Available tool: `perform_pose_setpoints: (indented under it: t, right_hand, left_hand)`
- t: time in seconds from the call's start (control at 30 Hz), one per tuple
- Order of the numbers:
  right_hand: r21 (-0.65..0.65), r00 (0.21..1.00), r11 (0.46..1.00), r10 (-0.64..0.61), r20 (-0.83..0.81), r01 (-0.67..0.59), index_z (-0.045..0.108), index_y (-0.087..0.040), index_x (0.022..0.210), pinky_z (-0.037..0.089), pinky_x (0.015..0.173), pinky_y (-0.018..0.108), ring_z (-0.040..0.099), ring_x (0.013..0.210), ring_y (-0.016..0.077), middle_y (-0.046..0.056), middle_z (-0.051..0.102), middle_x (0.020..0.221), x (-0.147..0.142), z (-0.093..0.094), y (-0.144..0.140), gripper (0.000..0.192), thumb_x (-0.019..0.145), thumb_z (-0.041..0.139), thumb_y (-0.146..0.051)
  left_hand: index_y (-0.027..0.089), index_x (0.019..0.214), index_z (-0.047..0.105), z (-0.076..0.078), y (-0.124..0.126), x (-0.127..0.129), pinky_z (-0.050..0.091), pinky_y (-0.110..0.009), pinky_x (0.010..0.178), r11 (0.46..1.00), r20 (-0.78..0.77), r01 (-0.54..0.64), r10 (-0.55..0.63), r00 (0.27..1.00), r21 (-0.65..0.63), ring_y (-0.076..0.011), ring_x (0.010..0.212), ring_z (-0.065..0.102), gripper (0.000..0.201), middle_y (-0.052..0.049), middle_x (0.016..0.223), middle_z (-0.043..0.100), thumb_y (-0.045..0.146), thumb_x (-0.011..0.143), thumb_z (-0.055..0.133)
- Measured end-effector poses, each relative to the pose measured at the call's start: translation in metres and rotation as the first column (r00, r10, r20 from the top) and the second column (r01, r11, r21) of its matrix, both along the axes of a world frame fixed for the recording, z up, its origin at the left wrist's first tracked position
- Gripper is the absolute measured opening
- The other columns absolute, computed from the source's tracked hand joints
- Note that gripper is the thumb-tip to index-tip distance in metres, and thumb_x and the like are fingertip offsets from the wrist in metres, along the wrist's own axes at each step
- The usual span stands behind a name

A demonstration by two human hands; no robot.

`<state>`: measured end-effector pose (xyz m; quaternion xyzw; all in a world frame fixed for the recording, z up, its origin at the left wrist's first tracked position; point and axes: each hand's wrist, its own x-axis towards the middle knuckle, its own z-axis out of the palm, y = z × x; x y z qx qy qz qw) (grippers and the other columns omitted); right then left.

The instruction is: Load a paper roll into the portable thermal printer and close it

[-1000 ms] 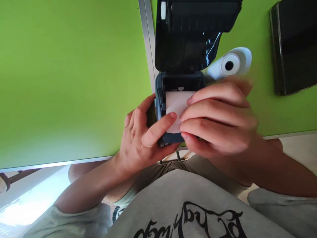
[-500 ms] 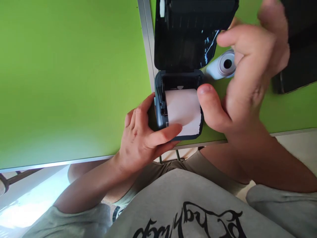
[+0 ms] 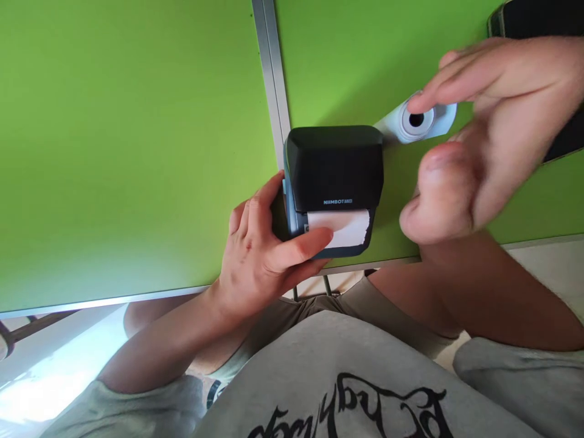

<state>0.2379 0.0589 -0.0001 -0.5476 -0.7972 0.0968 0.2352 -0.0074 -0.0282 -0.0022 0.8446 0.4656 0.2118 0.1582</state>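
Presently the small dark label printer (image 3: pixel 335 182) sits at the near edge of the green table (image 3: pixel 137 152), just right of the metal seam (image 3: pixel 272 91) that runs away from the viewer. Its lid is down, and a strip of white paper (image 3: pixel 340 224) sticks out of the front slot toward the person. The left hand (image 3: pixel 260 249) wraps the printer's left side, fingers behind and thumb (image 3: pixel 310 242) laid across the front onto the paper's left end; judged, this grip steadies the body and pins the strip so it stays fed through the slot. Wrist is low, at the table edge, forearm coming up from the lap. The right hand (image 3: pixel 479 140) hovers right of the printer, clear of it, blurred, fingers extended and thumb apart: spread wide, nothing in it. A spare white paper roll (image 3: pixel 417 120) lies on the table behind it, core facing the camera, partly covered by the fingertips. A dark flat object (image 3: pixel 524 18) shows at the far right corner.
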Motion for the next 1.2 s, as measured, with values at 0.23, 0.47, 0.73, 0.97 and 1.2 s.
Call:
perform_pose_setpoints:
  t: [0.23, 0.47, 0.73, 0.97, 1.2]
  right_hand:
    - [0.221, 0.972, 0.969, 0.151, -0.179, -0.110, 0.053, -0.026, 0.110, 0.045, 0.121, 0.043, 0.061, 0.117, 0.0216, 0.006, 0.064, 0.112, -0.016, 0.018, -0.012, 0.028, 0.088, 0.057, -0.044]
    - [0.216, 0.971, 0.964, 0.190, -0.147, -0.155, 0.060, -0.023, 0.112, 0.042, 0.124, 0.048, 0.057, 0.128, 0.0247, 0.009, 0.060, 0.124, -0.012, 0.022, -0.010, 0.038, 0.090, 0.061, -0.053]
    - [0.132, 0.983, 0.980, 0.160, -0.088, -0.147, 0.060, -0.026, 0.118, 0.036, 0.127, 0.049, 0.047, 0.145, 0.0284, 0.008, 0.054, 0.139, -0.013, 0.023, -0.014, 0.041, 0.093, 0.056, -0.058]
    - [0.125, 0.984, 0.987, 0.117, -0.138, -0.100, 0.061, -0.024, 0.111, 0.040, 0.120, 0.053, 0.051, 0.141, 0.0283, 0.006, 0.055, 0.140, -0.017, 0.016, -0.018, 0.034, 0.093, 0.054, -0.053]
    - [0.207, 0.991, 0.978, 0.045, -0.129, -0.017, 0.066, -0.022, 0.095, 0.042, 0.121, 0.050, 0.060, 0.121, 0.0240, 0.006, 0.064, 0.111, -0.016, 0.012, -0.010, 0.031, 0.086, 0.064, -0.052]
  left_hand:
    - [0.041, 0.156, 0.026, 0.000, 0.002, 0.000, 0.051, -0.048, 0.092, 0.999, -0.017, 0.015, -0.014, 1.000, 0.050, -0.0345, 0.128, 0.058, 0.075, -0.019, 0.151, 0.044, 0.055, 0.093, 0.066]
    - [0.030, 0.160, 0.026, 0.000, 0.002, 0.002, 0.049, -0.047, 0.091, 0.997, -0.061, 0.021, -0.017, 0.998, 0.071, -0.0380, 0.124, 0.058, 0.077, -0.026, 0.147, 0.045, 0.055, 0.095, 0.061]
    - [0.033, 0.158, 0.029, -0.001, 0.001, 0.003, 0.049, -0.045, 0.094, 0.998, -0.045, -0.006, 0.009, 0.999, 0.067, -0.0354, 0.129, 0.057, 0.077, -0.021, 0.149, 0.047, 0.056, 0.093, 0.064]
    - [0.031, 0.152, 0.035, 0.002, 0.003, 0.005, 0.050, -0.048, 0.095, 0.998, -0.043, -0.015, 0.017, 0.999, 0.061, -0.0361, 0.130, 0.056, 0.075, -0.020, 0.149, 0.047, 0.053, 0.089, 0.068]
    - [0.043, 0.149, 0.013, -0.002, -0.005, 0.009, 0.043, -0.065, 0.115, 0.998, 0.240, -0.059, 0.053, 0.969, 0.019, -0.0357, 0.145, 0.038, 0.071, -0.010, 0.151, 0.028, 0.064, 0.092, 0.050]
